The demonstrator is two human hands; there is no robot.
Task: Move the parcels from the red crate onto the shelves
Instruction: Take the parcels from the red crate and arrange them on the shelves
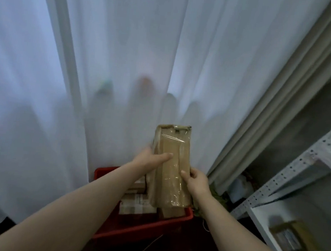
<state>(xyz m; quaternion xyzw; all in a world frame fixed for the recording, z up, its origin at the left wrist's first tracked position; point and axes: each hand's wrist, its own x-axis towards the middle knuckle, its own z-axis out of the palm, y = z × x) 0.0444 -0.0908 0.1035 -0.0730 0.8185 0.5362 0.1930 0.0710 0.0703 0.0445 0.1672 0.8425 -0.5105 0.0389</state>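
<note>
One parcel (171,166), upright over crate (140,230): left hand (149,158) grips its left edge, right hand (196,181) its right. At least three parcels (138,203) inside.

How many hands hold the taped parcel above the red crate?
2. The left hand grips the taped parcel at its left edge; the right hand, lower down, at its right edge. Fingers behind are hidden.

Both arms are bare. Behind the left hand (147,158), the left forearm (84,198) is uncovered down to the lower edge, broad there and narrowing toward the wrist. Behind the right hand (196,181), the right forearm (231,229) is also uncovered, smooth and slimmer in view. The left thumb (165,156) and right thumb (184,174) are bare, their nails too blurred to describe.
</note>
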